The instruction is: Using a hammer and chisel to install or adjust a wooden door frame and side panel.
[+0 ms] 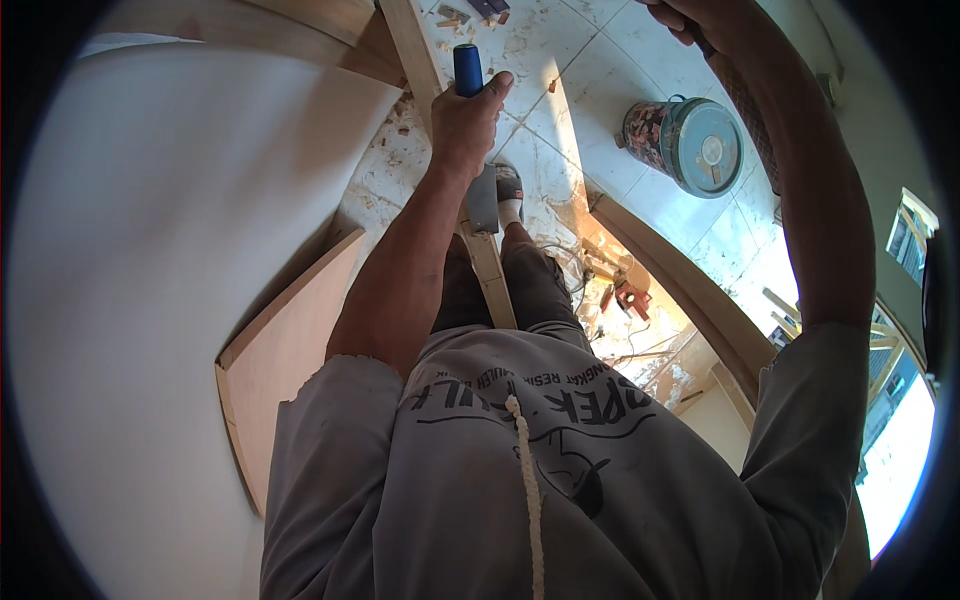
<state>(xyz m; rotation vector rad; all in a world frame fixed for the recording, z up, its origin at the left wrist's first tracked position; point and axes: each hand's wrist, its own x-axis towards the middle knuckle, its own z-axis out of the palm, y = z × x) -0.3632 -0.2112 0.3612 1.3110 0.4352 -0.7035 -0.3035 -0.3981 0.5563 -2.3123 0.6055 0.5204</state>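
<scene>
My left hand (464, 128) is closed round the blue handle of a wide-bladed chisel (483, 200). The flat metal blade points down toward me, its edge at a long wooden beam (490, 275) that runs between my legs. Raised at the upper right, my right hand (688, 20) has its fingers curled round a long brown piece (742, 105), which looks like wood. Much of that piece is hidden behind my right forearm, so its full shape does not show.
A bucket with a teal lid (712, 150) stands on the tiled floor to the right. Wood chips, offcuts and a red tool (630, 298) lie right of my legs beside a long board (685, 290). A curved wooden panel (285, 345) leans at the left near the white wall (150, 250).
</scene>
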